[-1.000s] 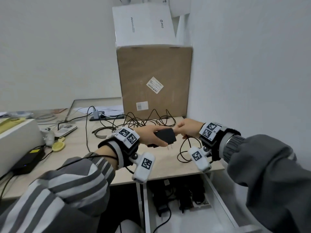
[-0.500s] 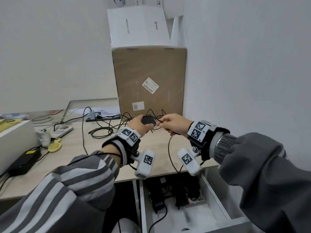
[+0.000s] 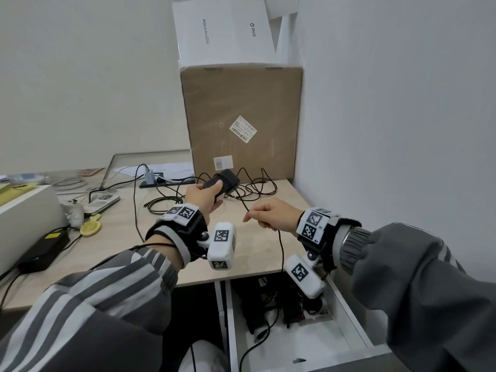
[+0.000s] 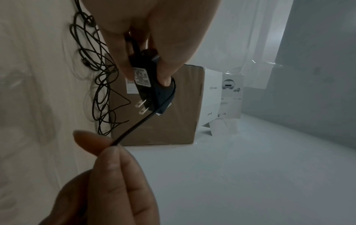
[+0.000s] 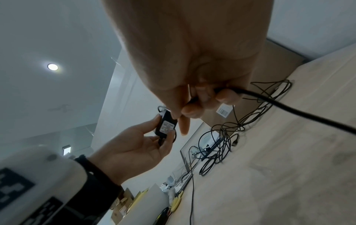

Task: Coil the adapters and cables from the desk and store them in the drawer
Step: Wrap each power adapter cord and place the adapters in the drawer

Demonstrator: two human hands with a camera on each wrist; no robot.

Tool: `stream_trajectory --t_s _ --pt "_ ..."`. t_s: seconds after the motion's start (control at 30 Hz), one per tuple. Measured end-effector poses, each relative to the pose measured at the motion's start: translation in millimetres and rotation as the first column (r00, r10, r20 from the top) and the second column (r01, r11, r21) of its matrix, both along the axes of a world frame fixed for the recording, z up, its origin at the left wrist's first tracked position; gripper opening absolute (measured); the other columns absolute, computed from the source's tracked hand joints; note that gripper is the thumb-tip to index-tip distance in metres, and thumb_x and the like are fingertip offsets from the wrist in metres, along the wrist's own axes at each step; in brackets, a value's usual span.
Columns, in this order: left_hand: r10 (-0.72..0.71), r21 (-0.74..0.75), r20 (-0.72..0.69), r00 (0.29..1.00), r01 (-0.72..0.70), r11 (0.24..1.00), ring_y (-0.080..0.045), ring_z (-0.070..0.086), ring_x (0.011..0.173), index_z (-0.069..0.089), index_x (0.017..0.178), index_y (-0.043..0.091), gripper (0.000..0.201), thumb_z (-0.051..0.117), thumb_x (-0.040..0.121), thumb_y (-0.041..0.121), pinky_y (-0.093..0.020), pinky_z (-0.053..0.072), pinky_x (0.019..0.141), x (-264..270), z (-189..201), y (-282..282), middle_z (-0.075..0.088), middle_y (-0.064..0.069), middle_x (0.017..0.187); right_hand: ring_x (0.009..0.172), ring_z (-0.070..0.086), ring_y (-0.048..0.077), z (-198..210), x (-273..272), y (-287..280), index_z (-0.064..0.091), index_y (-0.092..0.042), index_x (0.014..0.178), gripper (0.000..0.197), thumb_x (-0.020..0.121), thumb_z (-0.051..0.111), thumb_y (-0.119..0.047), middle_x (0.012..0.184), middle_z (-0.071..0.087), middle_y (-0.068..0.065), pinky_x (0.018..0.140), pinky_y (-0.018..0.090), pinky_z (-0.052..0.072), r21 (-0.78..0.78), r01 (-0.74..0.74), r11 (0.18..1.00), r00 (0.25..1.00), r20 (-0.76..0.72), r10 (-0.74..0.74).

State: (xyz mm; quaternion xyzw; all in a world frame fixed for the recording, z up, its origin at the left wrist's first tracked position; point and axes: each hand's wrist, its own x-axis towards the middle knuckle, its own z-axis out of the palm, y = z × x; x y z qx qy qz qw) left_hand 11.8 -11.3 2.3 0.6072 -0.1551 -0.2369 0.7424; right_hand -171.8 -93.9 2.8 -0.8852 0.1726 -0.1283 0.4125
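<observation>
A head-camera view looks down over a light wooden desk set against white walls, with a drawer pulled open beneath it at the lower centre of the frame.

At the far left edge, a black power brick lies on the desk beside a white case, and a small yellow object sits just beside it. Moving toward the centre, a tangle of loose black cables sprawls uncoiled across the desk in front of a tall cardboard box with a white box stacked on top.

Just left of centre, the left hand is raised above the desk, its fingers and thumb curled around a black plug-in adapter. The left wrist view shows the two metal prongs of the adapter bare and a label on its side.

To the right of centre, the right hand pinches the adapter's thin black cord between thumb and fingertips. The cord runs taut from the adapter to that pinch, then hangs down over the desk's front edge toward the drawer.

At the lower centre-right, the drawer already holds several dark adapters and cords toward its back.

As a judgement, the task is partly done: some items look stored, this adapter's cord is only starting to be wound, and the tangle on the desk remains to be coiled and put away.
</observation>
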Motion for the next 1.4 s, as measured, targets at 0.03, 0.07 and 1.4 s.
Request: stream_trajectory --t_s 0.03,0.07,1.4 --pt "0.017 0.027 0.012 1.0 -0.017 0.999 -0.024 0.06 0.099 0.06 0.116 0.001 0.037 0.072 0.085 0.017 -0.027 0.054 0.067 3.6 -3.7 -0.9 0.061 -0.015 0.112 0.058 0.042 0.012 0.9 1.4 2.4 0.071 -0.019 0.088 0.023 0.096 0.05 -0.021 0.064 0.051 -0.002 0.054 0.023 0.037 0.011 -0.007 1.0 1.0 -0.006 0.007" --pt "0.04 0.048 0.024 0.999 -0.041 0.998 -0.024 0.06 0.096 0.06 0.117 0.002 0.039 0.072 0.084 0.018 -0.028 0.054 0.069 5.7 -6.0 -0.9 0.062 -0.015 0.111 0.058 0.043 0.012 2.2 2.8 4.7 0.071 -0.019 0.086 0.022 0.096 0.052 -0.02 0.067 0.053 -0.001 0.056 0.022 0.039 0.027 -0.013 1.0 1.0 -0.015 0.014" --pt "-0.395 0.171 -0.234 0.888 0.438 0.883 -0.014 0.057 0.084 0.056 0.112 0.001 0.023 0.06 0.089 -0.004 -0.024 0.054 0.062 -17.9 -56.4 25.7 0.059 -0.008 0.09 0.05 0.032 0.01 -38.2 16.8 10.6 0.064 -0.017 0.09 0.025 0.099 0.042 -0.024 0.061 0.038 -0.001 0.044 0.018 0.028 0.106 0.041 0.994 0.995 -0.093 -0.031"
